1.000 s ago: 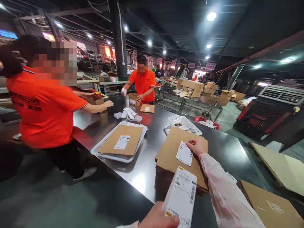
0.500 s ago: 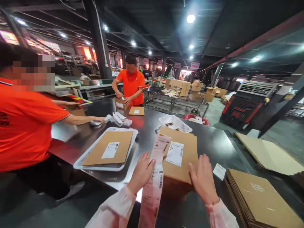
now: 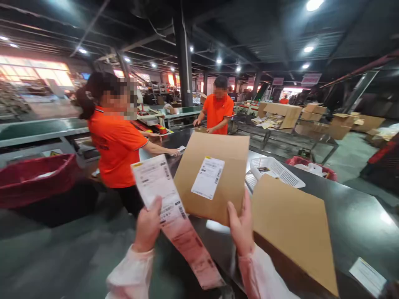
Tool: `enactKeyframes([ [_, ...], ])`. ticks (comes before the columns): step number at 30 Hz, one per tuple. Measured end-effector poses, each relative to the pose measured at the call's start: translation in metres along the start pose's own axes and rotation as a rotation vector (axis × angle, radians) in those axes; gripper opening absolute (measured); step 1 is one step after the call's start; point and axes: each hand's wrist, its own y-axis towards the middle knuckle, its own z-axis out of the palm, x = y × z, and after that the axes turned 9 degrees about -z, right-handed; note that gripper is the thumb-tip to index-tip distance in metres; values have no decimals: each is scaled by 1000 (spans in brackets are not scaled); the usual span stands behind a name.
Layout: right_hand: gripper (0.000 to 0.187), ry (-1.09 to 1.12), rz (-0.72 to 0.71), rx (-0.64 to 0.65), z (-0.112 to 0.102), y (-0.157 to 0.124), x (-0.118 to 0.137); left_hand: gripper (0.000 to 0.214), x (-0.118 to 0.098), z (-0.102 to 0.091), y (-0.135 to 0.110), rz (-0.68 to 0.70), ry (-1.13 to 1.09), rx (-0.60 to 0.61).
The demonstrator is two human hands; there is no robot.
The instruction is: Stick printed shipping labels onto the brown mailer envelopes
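Observation:
A long strip of printed shipping labels [image 3: 174, 216] hangs from my left hand [image 3: 149, 224], which pinches it near its upper part; the lower end trails toward my right sleeve. My right hand [image 3: 241, 224] grips the lower right edge of a flat cardboard mailer [image 3: 232, 166], thumb in front and fingers behind. The mailer is lifted and tilted toward me, with a white shipping label [image 3: 208, 177] stuck on its face. To the right, more flat cardboard [image 3: 289, 224] lies on top of a pile on the table, showing no label.
A white perforated basket [image 3: 291, 178] stands behind the cardboard pile. A loose white label [image 3: 368, 276] lies at the table's right. Two co-workers in orange shirts [image 3: 115, 141] stand across and to the left. A bin with a red liner [image 3: 37, 178] is at far left.
My right hand has taken the labelled mailer off the pile and carried it up and left. My left hand moved left with the label strip. The view has swung left.

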Motion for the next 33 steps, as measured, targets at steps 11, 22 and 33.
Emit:
enactKeyframes([
  [11,59,355,152,667,58,-13,-33,51,57,-24,-44,-79,227,399],
  [22,28,-181,280,290,-105,-64,37,43,68,86,-130,-187,245,935],
  [33,17,-399,167,111,-177,5,-7,55,104,133,-156,-520,174,1298],
])
